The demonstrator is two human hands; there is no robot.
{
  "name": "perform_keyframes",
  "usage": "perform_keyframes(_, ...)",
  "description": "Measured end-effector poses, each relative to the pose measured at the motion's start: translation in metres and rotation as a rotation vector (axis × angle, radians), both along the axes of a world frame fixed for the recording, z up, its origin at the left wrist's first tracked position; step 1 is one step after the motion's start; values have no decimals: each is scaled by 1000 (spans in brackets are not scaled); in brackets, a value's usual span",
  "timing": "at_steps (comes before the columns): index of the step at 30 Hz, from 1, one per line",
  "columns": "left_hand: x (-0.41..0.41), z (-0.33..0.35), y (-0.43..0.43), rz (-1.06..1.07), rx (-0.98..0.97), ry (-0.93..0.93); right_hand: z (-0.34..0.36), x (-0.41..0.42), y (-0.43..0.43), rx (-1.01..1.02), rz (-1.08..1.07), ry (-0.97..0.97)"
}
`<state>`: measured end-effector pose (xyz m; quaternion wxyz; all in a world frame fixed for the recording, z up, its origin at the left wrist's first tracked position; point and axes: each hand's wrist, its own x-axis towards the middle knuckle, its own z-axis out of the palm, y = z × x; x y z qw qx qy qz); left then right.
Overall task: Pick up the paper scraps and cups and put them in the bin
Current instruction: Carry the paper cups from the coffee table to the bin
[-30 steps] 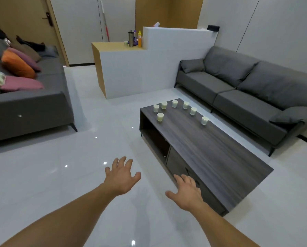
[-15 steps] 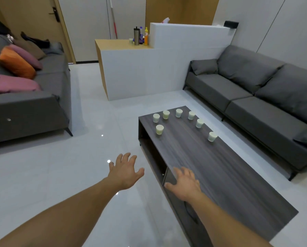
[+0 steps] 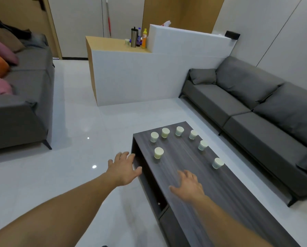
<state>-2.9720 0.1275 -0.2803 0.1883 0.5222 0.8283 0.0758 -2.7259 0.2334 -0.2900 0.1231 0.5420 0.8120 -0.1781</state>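
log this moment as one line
phase: pre-grasp | left hand: open, beside table | right hand: open, above table | cups: seven on table, untouched | bin: not in view

No readable text, label or number on anything in view.

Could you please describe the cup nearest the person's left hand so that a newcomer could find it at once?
Start at the dark wooden coffee table, where seven pale cups stand at the far end. Six form an arc along the far and right edges; this cup stands alone near the left edge, just this side of the arc's leftmost cup.
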Motion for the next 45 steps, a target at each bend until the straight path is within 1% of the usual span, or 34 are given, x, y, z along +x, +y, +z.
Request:
perform_keyframes(6, -64, 3, 61, -35, -32, 18, -14, -55, 50, -58, -45, 9)
perform_keyframes(14, -106, -28, 150, -45, -107, -5, -57, -105, 150, -147, -44, -19)
perform_keyframes(21, -139, -76, 243, 39, -279, -48, -123, -167, 280, -222, 46, 13)
perform_keyframes(25, -146, -115, 285, 68, -314, -114, -168, -186, 331, -275, 90, -59)
perform_keyframes(30, -143, -167, 302, 104, -392, -202, -232, -196, 357, -337, 228, -176)
perform_keyframes(33, -140, -193, 301, 108, -434, -235, -264, -202, 357, -333, 348, -211)
perform_keyframes(37, -141, -223, 299, 136, -459, -277, -294, -212, 359, -344, 422, -238)
perform_keyframes(38, -141, -228, 298, 149, -461, -298, -298, -214, 360, -357, 404, -224)
perform_keyframes(39, -140, -233, 298, 160, -458, -322, -300, -218, 361, -379, 333, -186)
perform_keyframes(40, -140, -236, 299, 166, -448, -343, -300, -223, 362, -414, 200, -115)
perform_keyframes(42, -139, -239, 303, 154, -400, -379, -292, -238, 363, -511, -121, 113)
perform_keyframes(43, -139, -238, 307, 148, -362, -391, -286, -248, 363, -590, -223, 243)
perform_keyframes(44, -140, -237, 312, 149, -313, -400, -278, -258, 362, -685, -256, 348)
perform_keyframes(45, -142, -235, 317, 150, -256, -409, -270, -267, 361, -788, -244, 433)
